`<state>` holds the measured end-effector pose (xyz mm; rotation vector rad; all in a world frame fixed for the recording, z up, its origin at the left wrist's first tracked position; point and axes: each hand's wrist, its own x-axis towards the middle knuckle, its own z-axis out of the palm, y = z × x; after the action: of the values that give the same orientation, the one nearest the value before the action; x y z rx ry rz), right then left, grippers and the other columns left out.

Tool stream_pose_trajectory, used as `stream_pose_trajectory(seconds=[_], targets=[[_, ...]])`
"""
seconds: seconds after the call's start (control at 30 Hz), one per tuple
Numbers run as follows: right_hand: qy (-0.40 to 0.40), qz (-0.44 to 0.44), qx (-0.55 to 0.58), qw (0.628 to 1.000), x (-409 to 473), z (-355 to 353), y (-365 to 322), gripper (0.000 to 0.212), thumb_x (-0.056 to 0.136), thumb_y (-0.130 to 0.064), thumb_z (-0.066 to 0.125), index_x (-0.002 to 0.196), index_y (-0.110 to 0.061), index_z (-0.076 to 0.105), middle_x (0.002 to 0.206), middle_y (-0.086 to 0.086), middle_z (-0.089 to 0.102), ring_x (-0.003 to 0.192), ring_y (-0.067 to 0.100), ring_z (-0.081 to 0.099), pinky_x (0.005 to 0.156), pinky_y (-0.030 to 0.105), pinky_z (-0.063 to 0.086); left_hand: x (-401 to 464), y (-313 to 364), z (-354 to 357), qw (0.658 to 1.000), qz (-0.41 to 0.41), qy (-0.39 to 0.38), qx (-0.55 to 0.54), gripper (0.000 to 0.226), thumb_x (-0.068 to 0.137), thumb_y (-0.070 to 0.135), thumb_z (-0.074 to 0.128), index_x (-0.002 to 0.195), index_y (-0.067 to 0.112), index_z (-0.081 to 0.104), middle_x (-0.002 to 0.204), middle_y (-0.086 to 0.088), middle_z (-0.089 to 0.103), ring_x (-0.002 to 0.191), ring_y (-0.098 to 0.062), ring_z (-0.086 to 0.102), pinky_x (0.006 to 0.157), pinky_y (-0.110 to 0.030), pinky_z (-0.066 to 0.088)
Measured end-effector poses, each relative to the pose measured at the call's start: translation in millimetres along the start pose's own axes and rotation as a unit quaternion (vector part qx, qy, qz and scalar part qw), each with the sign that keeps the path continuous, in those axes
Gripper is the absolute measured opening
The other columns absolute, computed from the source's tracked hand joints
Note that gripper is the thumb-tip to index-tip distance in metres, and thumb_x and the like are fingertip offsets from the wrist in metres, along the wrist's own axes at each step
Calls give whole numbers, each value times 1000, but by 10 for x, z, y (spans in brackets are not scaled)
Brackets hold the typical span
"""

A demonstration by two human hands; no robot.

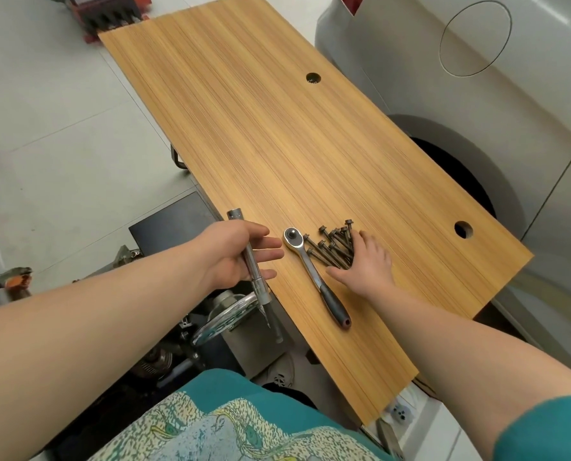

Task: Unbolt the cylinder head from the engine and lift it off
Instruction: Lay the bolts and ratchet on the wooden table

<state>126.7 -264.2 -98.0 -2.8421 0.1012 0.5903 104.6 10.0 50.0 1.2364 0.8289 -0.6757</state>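
Observation:
My left hand point(234, 257) hovers at the left edge of the wooden table point(277, 128), fingers straight. A long chrome socket extension bar point(264, 294) lies across its palm, its lower end hanging past the table edge. My right hand point(370, 264) rests flat on a pile of several dark long bolts point(327, 244). A chrome ratchet with a black handle point(305, 264) lies on the table between my hands. Engine parts, including a round metal pulley point(224, 319), show below the table edge. No cylinder head is recognisable.
A silver car body point(477, 94) and its wheel arch stand close along the table's right side. The tabletop has two round holes point(313, 78) point(463, 229). A red machine point(108, 15) sits on the floor at the far end.

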Motion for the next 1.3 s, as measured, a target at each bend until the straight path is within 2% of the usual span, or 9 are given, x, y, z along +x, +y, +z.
stream_pose_trajectory(seconds=[0.2, 0.33, 0.43, 0.47, 0.53, 0.63, 0.87, 0.97, 1.3], targets=[[-113, -90, 393, 908, -747, -538, -915, 44, 93, -67, 58, 119, -33, 68, 108, -12, 76, 97, 4, 71, 91, 40, 61, -62, 8, 67, 984, 81, -62, -145, 28, 109, 35, 55, 106, 9, 64, 103, -16, 81, 96, -31, 80, 98, -51, 59], [-198, -100, 492, 842, -1208, -631, -1265, 35, 104, -51, 56, 103, -17, 64, 68, 2, 63, 53, 14, 56, 51, 27, 46, -205, 41, 128, 973, 125, -164, -104, 32, 103, 38, 63, 121, 13, 65, 124, -18, 75, 109, -33, 75, 103, -48, 58], [-178, -73, 508, 840, -1322, -722, -1209, 26, 106, -49, 53, 116, -28, 66, 63, -3, 49, 51, 13, 40, 48, 30, 35, -280, 170, -22, 954, 256, -17, 152, 63, 97, 40, 74, 151, 24, 46, 149, -9, 55, 129, -27, 60, 108, -49, 53], [-169, -60, 489, 854, -1339, -757, -1161, 28, 105, -52, 53, 115, -31, 66, 63, -5, 49, 53, 14, 39, 50, 31, 33, -299, 216, -120, 894, 351, 62, 272, 69, 98, 42, 71, 156, 25, 38, 154, -5, 47, 135, -24, 52, 112, -46, 47], [-157, -42, 459, 873, -1371, -806, -1067, 28, 103, -56, 52, 104, -32, 67, 63, -6, 51, 54, 14, 39, 51, 32, 33, -365, 250, -282, 617, 570, 89, 536, 71, 101, 49, 61, 160, 21, 33, 159, -5, 43, 147, -26, 39, 122, -52, 34], [-151, -44, 423, 892, -1441, -859, -1041, 34, 101, -54, 48, 92, -27, 66, 63, -7, 56, 52, 10, 45, 53, 31, 38, -412, 146, -302, 238, 573, -79, 780, 63, 106, 52, 50, 157, 17, 40, 156, -4, 50, 148, -29, 42, 128, -52, 24], [-108, -135, 214, 961, -1600, -877, -1046, 18, 108, -34, 46, 105, -29, 62, 80, -15, 60, 69, 0, 52, 62, 24, 40, -312, -30, -23, 252, 512, -147, 808, 21, 103, 17, 46, 122, 20, 52, 112, 1, 64, 88, -22, 61, 77, -42, 54], [-102, -146, 189, 966, -1664, -891, -1018, 27, 107, -41, 43, 105, -26, 66, 82, -12, 62, 75, 5, 56, 68, 33, 47, -258, -68, -67, 238, 562, -164, 775, 22, 93, 14, 63, 106, 22, 48, 82, 5, 58, 58, -19, 44, 41, -31, 30], [-89, -103, 200, 970, -1796, -824, -824, 41, 98, -75, 39, 103, -46, 67, 80, -13, 65, 78, 6, 60, 63, 33, 44, -277, 84, -30, 149, 613, -194, 752, 13, 96, 25, 70, 107, 20, 65, 68, 7, 33, 44, -18, 35, 39, -23, 23]])
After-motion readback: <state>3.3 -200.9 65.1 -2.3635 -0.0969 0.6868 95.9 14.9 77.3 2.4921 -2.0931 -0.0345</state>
